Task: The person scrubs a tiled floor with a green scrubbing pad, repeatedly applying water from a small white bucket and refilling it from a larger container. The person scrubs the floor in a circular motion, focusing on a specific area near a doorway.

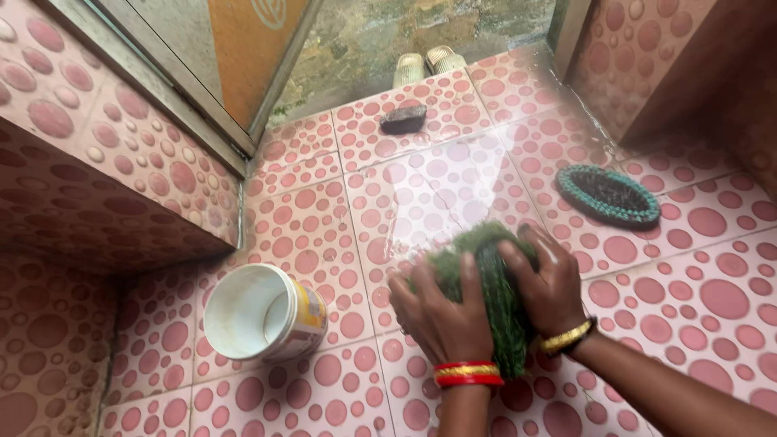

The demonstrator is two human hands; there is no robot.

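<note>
- Head view: left hand (pixel 437 311) and right hand (pixel 550 283) both press, fingers closed, on a green fibrous scrubber (pixel 494 283) on the wet pink tiled floor (pixel 324 218).
- White plastic tub (pixel 263 311) lies tipped just left of the hands.
- Teal-rimmed brush (pixel 609 194) lies toward the floor's right edge; dark block (pixel 403 118) and pale sandals (pixel 427 65) lie near the doorway.

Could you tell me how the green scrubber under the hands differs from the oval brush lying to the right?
The green scrubber is shaggy, bundled and pressed by both hands; the oval brush is flat, teal-rimmed with dark bristles, and untouched. The scrubber lies nearer; the brush lies farther right. Both rest on the wet pink tiled floor.
</note>
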